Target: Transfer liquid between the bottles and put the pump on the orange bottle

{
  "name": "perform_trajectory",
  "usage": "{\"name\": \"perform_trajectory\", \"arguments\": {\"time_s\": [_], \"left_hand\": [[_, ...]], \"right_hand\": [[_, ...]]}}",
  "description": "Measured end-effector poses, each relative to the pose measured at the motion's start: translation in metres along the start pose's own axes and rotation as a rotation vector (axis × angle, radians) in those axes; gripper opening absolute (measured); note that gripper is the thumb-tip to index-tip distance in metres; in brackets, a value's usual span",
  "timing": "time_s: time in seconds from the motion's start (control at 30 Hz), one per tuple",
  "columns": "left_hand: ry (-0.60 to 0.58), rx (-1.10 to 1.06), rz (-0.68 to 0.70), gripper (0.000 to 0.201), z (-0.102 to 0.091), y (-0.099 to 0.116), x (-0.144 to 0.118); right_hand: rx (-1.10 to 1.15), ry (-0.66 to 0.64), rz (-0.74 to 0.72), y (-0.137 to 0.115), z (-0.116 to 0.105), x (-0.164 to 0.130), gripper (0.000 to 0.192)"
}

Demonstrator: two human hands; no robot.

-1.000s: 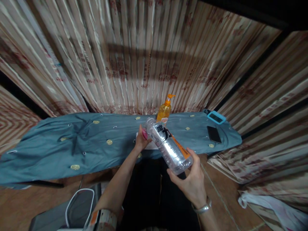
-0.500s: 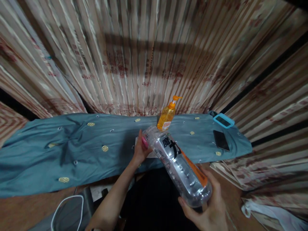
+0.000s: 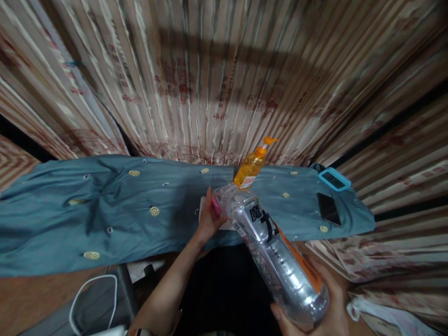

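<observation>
A large clear plastic bottle (image 3: 273,252) with a silver and orange label lies tilted across my front, its neck pointing up and to the left. My right hand (image 3: 329,303) is wrapped around its base end. At the neck end, the fingers of my left hand (image 3: 209,220) are closed around a pink cap (image 3: 216,206). Whether the cap is fully seated is hidden by the hand. Just beyond the bottle's neck stands an orange pump bottle (image 3: 249,169) of amber liquid. A white sheet (image 3: 227,226) lies partly covered beneath my left hand.
A blue-green patterned cloth (image 3: 129,210) covers the long, narrow surface. On its right side lie a dark phone (image 3: 329,209) and a blue-framed object (image 3: 334,179). Curtains (image 3: 206,93) hang behind and at both sides. A white cable (image 3: 93,280) lies at lower left.
The bottle's base has moved right and closer to me, with my right hand around it. My left hand keeps its hold at the cap. The whole view has shifted slightly.
</observation>
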State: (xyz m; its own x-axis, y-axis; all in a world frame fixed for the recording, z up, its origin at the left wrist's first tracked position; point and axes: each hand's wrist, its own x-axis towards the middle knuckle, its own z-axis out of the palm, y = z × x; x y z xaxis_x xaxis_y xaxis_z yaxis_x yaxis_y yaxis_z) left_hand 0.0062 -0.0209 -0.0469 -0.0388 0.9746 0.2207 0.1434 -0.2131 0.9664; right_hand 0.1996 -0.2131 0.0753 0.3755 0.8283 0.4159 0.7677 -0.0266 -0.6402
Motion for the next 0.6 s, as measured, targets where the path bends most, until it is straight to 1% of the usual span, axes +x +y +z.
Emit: {"name": "perform_trajectory", "arguments": {"time_s": [0.13,0.27,0.37,0.47,0.6], "left_hand": [[0.017,0.015,0.021,0.119,0.001,-0.006,0.0],[0.016,-0.009,0.017,0.12,0.004,-0.013,0.001],[0.014,-0.044,0.03,0.119,0.006,-0.017,0.002],[0.015,-0.086,0.037,0.12,0.008,-0.019,0.003],[0.009,-0.173,0.043,0.124,0.011,-0.021,0.004]], "right_hand": [[0.046,-0.025,0.001,0.001,-0.001,0.0,0.086],[0.066,-0.028,-0.011,0.003,-0.002,0.002,0.083],[0.044,-0.012,-0.036,0.003,-0.002,0.004,0.079],[0.046,-0.02,-0.066,0.002,-0.002,0.004,0.08],[0.084,-0.018,-0.052,0.004,-0.001,0.004,0.08]]}}
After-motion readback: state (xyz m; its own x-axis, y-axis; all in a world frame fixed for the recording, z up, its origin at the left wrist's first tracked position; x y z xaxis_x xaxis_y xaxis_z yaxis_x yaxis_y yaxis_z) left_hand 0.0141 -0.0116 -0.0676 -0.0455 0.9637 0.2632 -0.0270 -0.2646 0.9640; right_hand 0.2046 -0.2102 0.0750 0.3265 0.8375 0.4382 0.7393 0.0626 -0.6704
